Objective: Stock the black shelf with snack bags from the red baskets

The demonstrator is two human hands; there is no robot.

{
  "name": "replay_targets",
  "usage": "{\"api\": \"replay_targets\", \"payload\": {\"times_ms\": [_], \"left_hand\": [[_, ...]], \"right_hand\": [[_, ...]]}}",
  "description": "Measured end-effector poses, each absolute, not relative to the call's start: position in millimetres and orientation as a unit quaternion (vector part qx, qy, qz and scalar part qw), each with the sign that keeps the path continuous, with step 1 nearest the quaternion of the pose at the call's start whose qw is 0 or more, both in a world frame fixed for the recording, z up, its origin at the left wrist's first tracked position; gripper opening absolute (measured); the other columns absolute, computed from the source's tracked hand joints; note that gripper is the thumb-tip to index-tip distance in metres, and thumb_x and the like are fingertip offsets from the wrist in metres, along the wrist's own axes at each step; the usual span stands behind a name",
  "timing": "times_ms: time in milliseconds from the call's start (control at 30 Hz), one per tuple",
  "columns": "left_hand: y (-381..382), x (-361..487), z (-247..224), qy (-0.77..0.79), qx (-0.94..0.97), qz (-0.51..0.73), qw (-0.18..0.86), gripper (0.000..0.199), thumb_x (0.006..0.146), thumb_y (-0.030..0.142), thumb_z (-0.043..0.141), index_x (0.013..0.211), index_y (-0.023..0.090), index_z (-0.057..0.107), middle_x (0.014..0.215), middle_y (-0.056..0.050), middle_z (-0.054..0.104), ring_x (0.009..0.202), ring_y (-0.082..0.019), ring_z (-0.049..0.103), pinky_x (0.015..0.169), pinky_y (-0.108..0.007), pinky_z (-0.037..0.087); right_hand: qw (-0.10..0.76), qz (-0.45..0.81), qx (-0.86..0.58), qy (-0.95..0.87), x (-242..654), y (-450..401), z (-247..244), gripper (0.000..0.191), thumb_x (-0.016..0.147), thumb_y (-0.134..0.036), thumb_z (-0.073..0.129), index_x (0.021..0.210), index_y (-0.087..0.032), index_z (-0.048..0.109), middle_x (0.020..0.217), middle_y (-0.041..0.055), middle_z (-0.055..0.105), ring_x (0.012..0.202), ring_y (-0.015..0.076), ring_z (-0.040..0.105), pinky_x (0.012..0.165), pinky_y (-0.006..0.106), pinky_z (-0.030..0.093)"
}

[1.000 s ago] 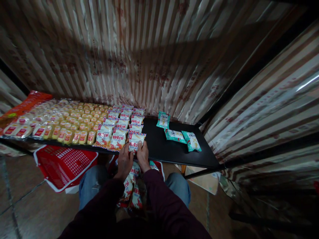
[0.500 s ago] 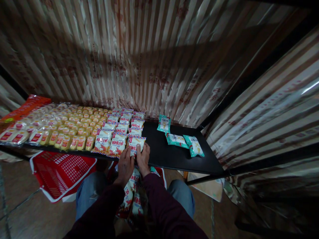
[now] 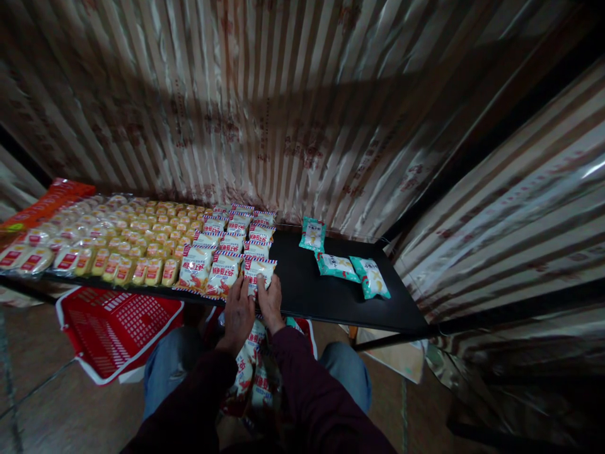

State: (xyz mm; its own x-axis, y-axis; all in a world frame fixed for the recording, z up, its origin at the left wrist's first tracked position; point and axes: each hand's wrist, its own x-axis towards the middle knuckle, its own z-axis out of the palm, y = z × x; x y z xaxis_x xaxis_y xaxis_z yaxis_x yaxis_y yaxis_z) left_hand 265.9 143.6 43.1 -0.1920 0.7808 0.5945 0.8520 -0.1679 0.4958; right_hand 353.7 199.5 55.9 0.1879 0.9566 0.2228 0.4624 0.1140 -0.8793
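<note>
At the front edge of the black shelf, both my hands are on a white snack bag with red lettering and a striped top edge. My left hand grips its near left side, and my right hand has its thumb on the bag's face with the fingers along the right side. Matching snack bags stand in rows to the left and behind, leaning on one another. More of these bags lie below, between my knees, partly hidden by my forearms.
Small yellow packaged cakes and paler wrapped ones fill the shelf's left side, by an orange bag. Several teal snack bags lie to the right. A red basket sits below. A striped sheet hangs behind.
My right hand's fingers have drawn slightly left and in closer to the bag. The rows of bags look the same; the view has shifted a little.
</note>
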Motion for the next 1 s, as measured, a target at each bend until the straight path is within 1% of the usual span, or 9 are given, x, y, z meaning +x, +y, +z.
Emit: {"api": "replay_targets", "payload": {"times_ms": [167,300,400,600,767,900,1000], "left_hand": [[145.6,266.7,40.8,-0.637,-0.642,-0.425,0.040,0.047,0.091,0.015,0.037,0.139,0.016,0.035,0.136,-0.017,0.048,0.129,-0.027,0.045,0.102,-0.048,0.045],[147.1,266.5,41.3,-0.643,-0.643,-0.415,0.031,0.047,0.091,0.016,0.037,0.139,0.016,0.036,0.136,-0.018,0.047,0.129,-0.028,0.044,0.103,-0.049,0.044],[146.7,267.6,43.4,-0.642,-0.642,-0.419,0.020,0.048,0.091,0.015,0.038,0.139,0.015,0.036,0.138,-0.019,0.046,0.130,-0.028,0.043,0.103,-0.050,0.043],[145.3,271.5,42.9,-0.640,-0.647,-0.414,0.014,0.044,0.092,0.017,0.038,0.136,0.016,0.041,0.142,-0.019,0.042,0.135,-0.029,0.037,0.106,-0.052,0.039],[150.3,269.7,38.9,-0.636,-0.650,-0.415,0.013,0.042,0.093,0.019,0.038,0.134,0.018,0.044,0.142,-0.017,0.044,0.135,-0.029,0.039,0.104,-0.052,0.042],[152.8,269.7,38.9,-0.642,-0.647,-0.411,0.015,0.041,0.093,0.019,0.038,0.133,0.016,0.046,0.141,-0.018,0.046,0.133,-0.030,0.042,0.103,-0.052,0.043],[152.8,270.4,40.3,-0.643,-0.644,-0.413,0.011,0.041,0.093,0.020,0.038,0.133,0.017,0.047,0.140,-0.018,0.046,0.133,-0.029,0.042,0.104,-0.052,0.042]], "right_hand": [[0.458,0.264,-0.615,-0.585,353.2,200.9,54.4,0.046,0.086,-0.054,0.044,0.104,-0.014,0.058,0.099,0.0131,0.063,0.092,0.0247,0.059,0.084,0.037,0.045],[0.455,0.268,-0.609,-0.592,354.2,203.9,57.0,0.048,0.086,-0.055,0.045,0.105,-0.014,0.059,0.099,0.0125,0.064,0.093,0.0244,0.059,0.085,0.037,0.045],[0.452,0.284,-0.605,-0.591,355.2,204.8,58.4,0.050,0.086,-0.056,0.044,0.109,-0.014,0.059,0.103,0.0136,0.064,0.096,0.0247,0.059,0.087,0.037,0.045],[0.457,0.290,-0.596,-0.593,354.9,201.9,59.5,0.055,0.084,-0.055,0.049,0.122,-0.015,0.053,0.114,0.0141,0.062,0.105,0.0255,0.057,0.093,0.038,0.044],[0.445,0.291,-0.602,-0.596,353.2,203.8,59.8,0.057,0.085,-0.055,0.047,0.122,-0.012,0.054,0.113,0.0167,0.062,0.104,0.0272,0.058,0.093,0.041,0.044],[0.446,0.283,-0.599,-0.602,353.0,207.5,58.5,0.055,0.085,-0.055,0.048,0.122,-0.014,0.054,0.112,0.0148,0.064,0.105,0.0268,0.058,0.093,0.040,0.044],[0.447,0.291,-0.594,-0.602,353.7,207.6,58.5,0.058,0.084,-0.054,0.049,0.126,-0.015,0.052,0.116,0.0151,0.062,0.108,0.0270,0.057,0.096,0.041,0.043]]}}
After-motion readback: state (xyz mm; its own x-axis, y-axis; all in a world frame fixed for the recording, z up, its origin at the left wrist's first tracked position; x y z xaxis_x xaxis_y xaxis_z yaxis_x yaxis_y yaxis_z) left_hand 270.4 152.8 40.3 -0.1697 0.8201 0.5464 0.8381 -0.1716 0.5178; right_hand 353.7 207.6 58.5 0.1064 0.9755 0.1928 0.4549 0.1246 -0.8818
